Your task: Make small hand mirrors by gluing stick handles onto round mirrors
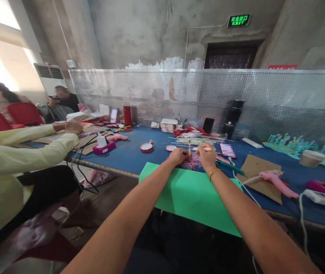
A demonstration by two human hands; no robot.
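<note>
My left hand (180, 156) is closed at the near side of the blue table, its fingertips pinching the foot of a thin upright pinkish stick (189, 147). Just to the right, my right hand (207, 156) is closed around a pale wooden stick (200, 148) that points left toward the upright one. Below and between both hands lies a tangle of pink and purple strands (192, 163). A green sheet (193, 194) hangs over the table edge beneath my forearms. The exact kind of either stick is too small to make out.
A pink glue gun (276, 182) rests on cardboard (255, 171) at right, its white cord trailing nearby. Round red-rimmed lids (146, 147), a phone (227, 150) and a black flask (233, 118) stand beyond. At left a co-worker's yellow sleeves (36, 152) reach over the table.
</note>
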